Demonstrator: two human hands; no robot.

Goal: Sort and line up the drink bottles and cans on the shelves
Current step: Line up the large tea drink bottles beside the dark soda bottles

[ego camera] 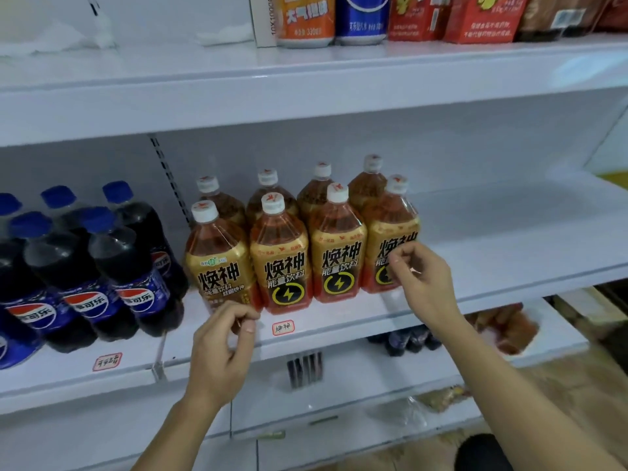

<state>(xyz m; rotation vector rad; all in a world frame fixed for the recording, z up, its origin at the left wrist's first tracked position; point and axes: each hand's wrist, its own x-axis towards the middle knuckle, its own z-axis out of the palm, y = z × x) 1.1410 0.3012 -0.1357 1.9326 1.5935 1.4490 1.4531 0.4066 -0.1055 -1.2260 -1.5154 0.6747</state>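
Observation:
Several gold-and-red energy drink bottles with white caps stand in two rows on the middle shelf (509,263). The front row runs from the leftmost bottle (217,263) to the rightmost bottle (382,229). My left hand (222,345) hovers at the shelf edge in front of the leftmost bottle's base, fingers loosely curled and holding nothing. My right hand (423,280) is in front of the rightmost bottle's label, fingers loosely curled at the label; I cannot tell whether they touch it.
Several dark cola bottles (122,266) with blue caps crowd the shelf's left part. The shelf is bare right of the energy drinks. An orange can (306,25), a blue can (362,18) and red cartons (475,18) stand on the upper shelf. Dark bottles (404,338) sit on the lower shelf.

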